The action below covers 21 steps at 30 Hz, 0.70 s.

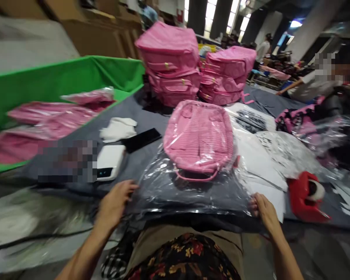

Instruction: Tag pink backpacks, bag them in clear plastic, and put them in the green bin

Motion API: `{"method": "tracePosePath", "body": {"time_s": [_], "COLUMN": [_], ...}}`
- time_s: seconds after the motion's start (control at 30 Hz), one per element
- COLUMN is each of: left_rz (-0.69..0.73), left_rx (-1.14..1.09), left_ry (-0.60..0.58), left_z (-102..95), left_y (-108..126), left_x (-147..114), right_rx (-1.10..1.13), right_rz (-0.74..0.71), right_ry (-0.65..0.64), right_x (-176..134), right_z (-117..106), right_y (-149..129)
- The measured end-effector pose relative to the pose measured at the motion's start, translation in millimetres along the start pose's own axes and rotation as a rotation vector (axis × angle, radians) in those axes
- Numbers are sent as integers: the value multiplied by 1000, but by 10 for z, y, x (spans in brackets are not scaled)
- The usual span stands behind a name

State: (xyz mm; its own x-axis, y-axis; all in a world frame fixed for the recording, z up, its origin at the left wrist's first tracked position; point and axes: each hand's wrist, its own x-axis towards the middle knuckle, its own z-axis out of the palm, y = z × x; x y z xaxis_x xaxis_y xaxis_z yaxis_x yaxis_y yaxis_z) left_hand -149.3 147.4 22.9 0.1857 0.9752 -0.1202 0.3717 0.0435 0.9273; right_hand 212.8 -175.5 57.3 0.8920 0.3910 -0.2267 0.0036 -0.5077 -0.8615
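Observation:
A pink backpack [198, 136] lies flat on the grey table inside a clear plastic bag [189, 192] whose open end reaches the near edge. My left hand [115, 204] rests on the bag's near left corner, fingers spread over the plastic. At the near right corner, my right hand [264, 212] pinches the plastic edge.
Two stacks of pink backpacks [169, 64] [226, 76] stand at the back. A green bin [61, 83] at the left holds bagged pink ones. A white device [111, 161], black phone [141, 140], white cloth [118, 129], paper sheets [259, 159] and a red tape dispenser [305, 196] lie around. A person sits far right.

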Motion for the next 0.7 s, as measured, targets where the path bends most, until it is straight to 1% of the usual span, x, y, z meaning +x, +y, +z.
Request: {"method": "tracePosePath", "body": {"time_s": [0.03,0.1,0.13,0.2,0.3,0.4,0.47,0.5,0.57,0.63,0.7], "left_rz": [22,78,108,150,197,231,208,180,93,-37,-179], "left_rx": [127,284,328,367,375,312,230,173,0,-247,-481], "left_ry": [-55,-72,-79,-115,-178,-177,-153,-139,-121,-131,-154], "left_z": [24,62,75,93,107,111,114,118,131,146,146], "left_y": [95,245,293,339,325,270,233,221,216,240,283], "left_x": [48,107,119,117,114,158,201,220,245,245,223], "right_rx": [-79,-217,-271,-374,-497,-505,-385,-275,30,365,648], "right_rz": [-10,-62,-94,-151,-259,-378,-372,-329,-183,-28,58], "right_ry": [-19,-10,12,62,115,168,205,196,96,-57,-148], "right_x": [51,126,152,179,157,122,129,144,191,241,272], "right_z": [34,75,81,76,87,135,152,149,124,88,58], "right_y": [-32,-47,-35,-1,10,-36,-67,-75,-67,-25,43]}}
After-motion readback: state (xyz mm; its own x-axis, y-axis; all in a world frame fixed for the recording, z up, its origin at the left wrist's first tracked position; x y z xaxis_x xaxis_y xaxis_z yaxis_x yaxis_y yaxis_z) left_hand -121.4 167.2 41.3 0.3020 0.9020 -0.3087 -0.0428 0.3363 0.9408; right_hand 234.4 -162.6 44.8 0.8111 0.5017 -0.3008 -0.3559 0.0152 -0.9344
